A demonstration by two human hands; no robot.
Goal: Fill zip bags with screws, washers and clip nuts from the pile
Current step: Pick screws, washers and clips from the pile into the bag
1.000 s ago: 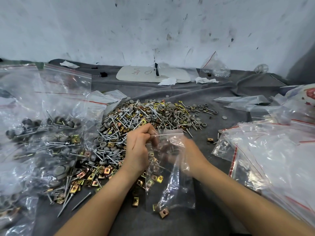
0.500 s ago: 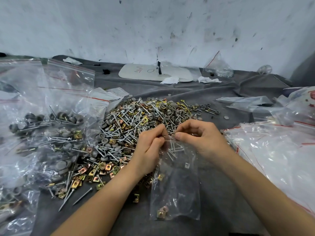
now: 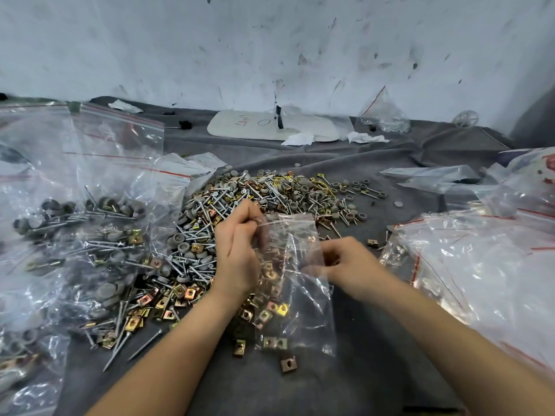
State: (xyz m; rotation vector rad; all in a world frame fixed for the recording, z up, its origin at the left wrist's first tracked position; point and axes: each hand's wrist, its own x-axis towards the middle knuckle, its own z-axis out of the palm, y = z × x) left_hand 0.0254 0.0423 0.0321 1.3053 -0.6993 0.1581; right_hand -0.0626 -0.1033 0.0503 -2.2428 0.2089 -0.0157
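A person is seemingly opening a bag (image 3: 300,310), left hand (image 3: 237,253) pinching its rim, right hand (image 3: 351,265) gripping its side; wider mouth, easier filling.

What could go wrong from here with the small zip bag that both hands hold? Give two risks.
The zip bag is thin and limp, pinched by the left hand and right hand; pointed screws from the pile might pierce it. Dropped parts could vanish among loose clip nuts below.
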